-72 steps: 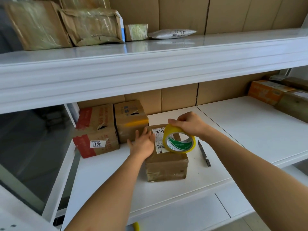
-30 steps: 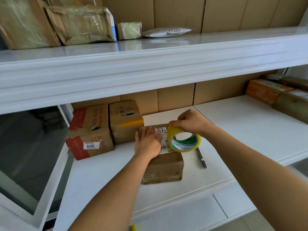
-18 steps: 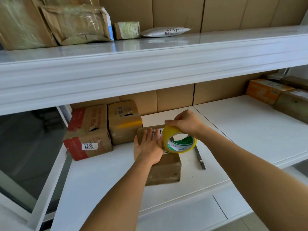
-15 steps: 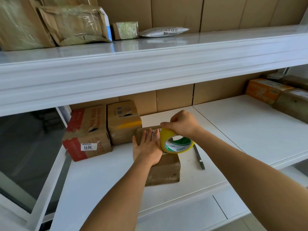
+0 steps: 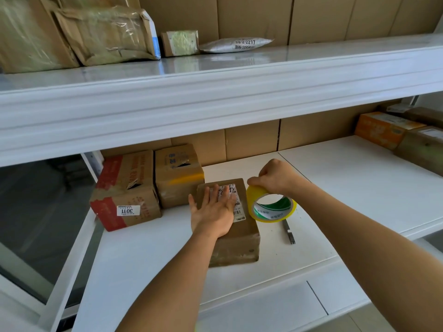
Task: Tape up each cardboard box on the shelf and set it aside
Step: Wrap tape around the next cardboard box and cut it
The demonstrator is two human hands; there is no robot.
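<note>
A small brown cardboard box (image 5: 236,245) with a white label lies on the white lower shelf (image 5: 148,257). My left hand (image 5: 212,213) presses flat on its top, fingers straight and spread over the label. My right hand (image 5: 275,177) grips a roll of yellow tape (image 5: 272,206) at its top edge, holding it upright just off the box's right side. Two more cardboard boxes stand at the back left: one with red bands and a "3011" sticker (image 5: 125,192), and one with a torn hole in its top (image 5: 178,174).
A dark utility knife (image 5: 288,232) lies on the shelf right of the box. Orange and brown boxes (image 5: 383,130) sit at the far right. The upper shelf (image 5: 215,92) overhangs, carrying taped parcels (image 5: 105,34) and a white mailer bag (image 5: 236,44).
My right hand has carried the tape roll to the right, off the box's top to its right side. My left hand stays flat on the box, now further over the label.
</note>
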